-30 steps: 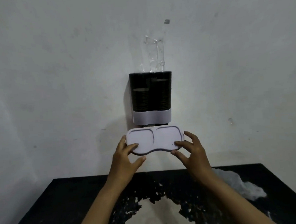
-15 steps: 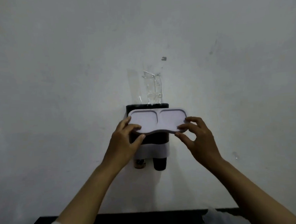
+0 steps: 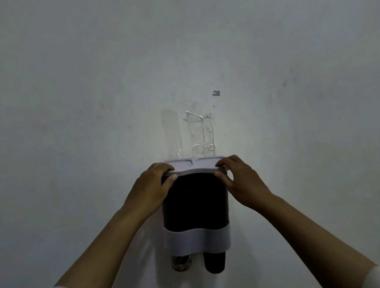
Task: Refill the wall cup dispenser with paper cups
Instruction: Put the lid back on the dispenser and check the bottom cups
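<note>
A plain, pale grey-white painted wall (image 3: 93, 82) fills the whole view, dimly and unevenly lit, brightest around the middle and darker toward the upper corners. Its surface carries faint smudges and scuffs. A small dark grey mark (image 3: 216, 93) sits above centre, and below it strips of crinkled, glossy clear tape (image 3: 200, 134) are stuck to the wall.

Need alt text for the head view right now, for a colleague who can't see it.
Both hands, left hand and right hand, grip the ends of a white lid atop a dark wall-mounted cup dispenser. Two cups poke out below; clear tape sticks above.
</note>
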